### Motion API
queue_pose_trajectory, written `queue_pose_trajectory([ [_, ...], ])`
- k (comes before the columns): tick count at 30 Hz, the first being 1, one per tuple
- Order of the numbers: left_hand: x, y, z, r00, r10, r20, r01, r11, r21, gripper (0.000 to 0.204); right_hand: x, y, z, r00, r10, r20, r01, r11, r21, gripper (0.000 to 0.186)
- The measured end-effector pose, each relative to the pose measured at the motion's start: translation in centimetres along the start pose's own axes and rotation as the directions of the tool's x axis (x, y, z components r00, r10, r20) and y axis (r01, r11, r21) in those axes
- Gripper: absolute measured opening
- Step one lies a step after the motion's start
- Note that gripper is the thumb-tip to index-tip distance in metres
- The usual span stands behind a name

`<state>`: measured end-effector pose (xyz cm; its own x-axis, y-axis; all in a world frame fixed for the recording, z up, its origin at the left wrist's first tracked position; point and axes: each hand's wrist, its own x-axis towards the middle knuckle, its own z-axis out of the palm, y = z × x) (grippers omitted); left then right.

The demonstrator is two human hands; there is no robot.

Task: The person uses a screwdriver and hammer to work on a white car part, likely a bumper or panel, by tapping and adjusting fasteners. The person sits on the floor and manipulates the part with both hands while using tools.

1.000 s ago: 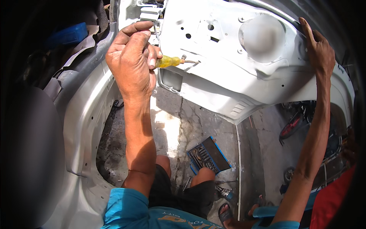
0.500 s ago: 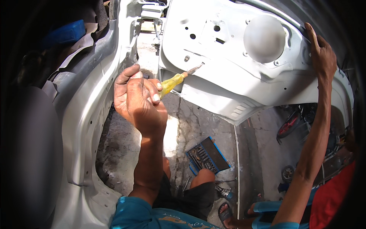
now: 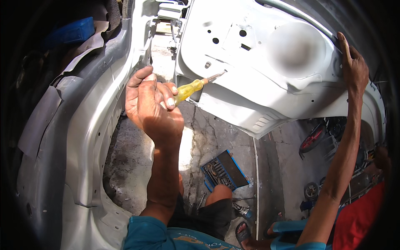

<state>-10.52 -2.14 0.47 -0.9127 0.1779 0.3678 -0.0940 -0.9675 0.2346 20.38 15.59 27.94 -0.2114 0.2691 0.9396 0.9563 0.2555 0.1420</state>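
L hand [image 3: 154, 104] has its fingers curled round the yellow handle of a screwdriver [image 3: 188, 91], whose tip is at a small hole in the white door [image 3: 258, 100], in from the door's left edge & above its lower edge. Main risk, I'd judge: blade slips b/c it's held at a slant by the fingers w/ little palm behind it, so tip skids & scratches paint, or driver drops. R hand [image 3: 354, 68] is up at the door's right edge; if that hand eased off, door could swing & knock the tip out of line. Lower down, an open tool case [image 3: 233, 164] lies on the floor [image 3: 137, 154] by the person's knee, left of the door's bottom corner, so a dropped driver could land there or on a foot. Hidden: handle's butt end, behind L fingers; how deep the tip sits, can't tell. R fingertips are partly out of sight, so can't say if they grip the door's edge or just rest. Big round patch [image 3: 296, 50] on door = blurred. Co-worker's red garment [image 3: 360, 216] is cut off by the dark rim, far R.
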Motion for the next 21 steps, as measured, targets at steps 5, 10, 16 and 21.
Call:
queue_pose_trajectory([
  [5,0.8,0.1,-0.6,0.998,-0.037,0.041,0.038,0.999,-0.004,0.019,0.0,-0.2,-0.1,1.000,-0.012,-0.007,0.012,1.000,-0.002,0.094],
  [10,2.8,-0.7,-1.3,0.990,-0.143,-0.018,0.142,0.987,-0.071,0.017,0.1,-0.4,-0.6,1.000,0.017,0.017,-0.017,1.000,-0.004,0.094],
  [16,5.1,-0.8,-0.7,0.981,-0.175,0.084,0.179,0.983,-0.042,0.015,0.0,-0.4,-0.1,1.000,0.027,0.005,-0.027,0.999,0.018,0.094],
  [21,7.0,-1.0,-0.5,0.966,-0.221,0.133,0.225,0.974,-0.022,0.015,-0.4,-0.9,-0.3,0.998,0.064,-0.007,-0.064,0.997,0.045,0.097],
])
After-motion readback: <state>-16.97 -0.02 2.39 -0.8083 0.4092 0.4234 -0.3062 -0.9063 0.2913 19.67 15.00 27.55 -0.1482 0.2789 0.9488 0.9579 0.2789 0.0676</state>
